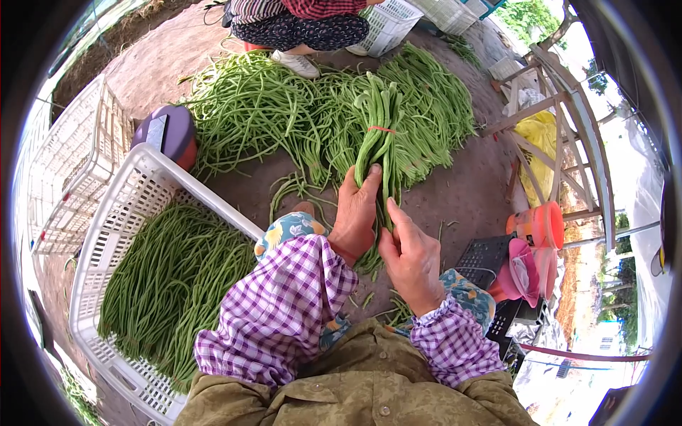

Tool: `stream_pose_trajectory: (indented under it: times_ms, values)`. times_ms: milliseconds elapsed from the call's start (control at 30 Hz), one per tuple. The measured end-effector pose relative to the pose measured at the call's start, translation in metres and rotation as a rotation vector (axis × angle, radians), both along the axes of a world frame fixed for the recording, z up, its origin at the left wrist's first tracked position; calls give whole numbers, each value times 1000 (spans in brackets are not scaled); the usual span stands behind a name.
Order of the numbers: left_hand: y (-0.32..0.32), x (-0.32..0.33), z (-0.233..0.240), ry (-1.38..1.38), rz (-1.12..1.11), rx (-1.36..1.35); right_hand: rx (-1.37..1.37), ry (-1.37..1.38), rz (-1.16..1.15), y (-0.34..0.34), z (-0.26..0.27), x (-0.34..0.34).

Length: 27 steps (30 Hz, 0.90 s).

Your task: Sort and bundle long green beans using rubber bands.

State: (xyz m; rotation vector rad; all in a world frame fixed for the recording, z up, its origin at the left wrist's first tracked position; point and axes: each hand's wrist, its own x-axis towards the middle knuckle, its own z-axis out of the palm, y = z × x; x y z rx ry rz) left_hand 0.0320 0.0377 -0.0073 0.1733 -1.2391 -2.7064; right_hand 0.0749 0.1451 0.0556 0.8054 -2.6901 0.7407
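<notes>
A bundle of green yardlong beans (376, 144) stands out in front of me, with a red band (381, 129) around it near the far end. My left hand (356, 213) grips the bundle from the left, thumb laid along the beans. At its near end, the fingers of my right hand (411, 255) pinch the hanging bean tips. Beyond my hands a wide heap of loose yardlong beans (256, 109) covers the ground. Neater beans lie side by side in the right part of the heap (431, 106).
A white plastic crate (88, 298) on my left holds long beans (170, 287). Behind it are stacked white crates (74, 160) and a purple-lidded tub (178, 130). A person (303, 32) crouches beyond the heap. To the right are orange buckets (538, 223), a pink cap (522, 271) and a wooden frame (581, 122).
</notes>
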Motion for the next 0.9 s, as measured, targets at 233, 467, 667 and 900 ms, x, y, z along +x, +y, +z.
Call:
stream_pose_trajectory:
  times_ms: [233,467,667,900]
  values:
    - [-17,-24,2,-187,-26,363,-74,-157,52,16,-16,47]
    - [-31,-20,15,-65,-164,398,-184,-27,-424,137,48,16]
    - [-34,-13,28,7,-271,323,118,108,-587,297,19,42]
    - [-39,-14,26,6,-357,370,638,-403,-684,373,-98,202]
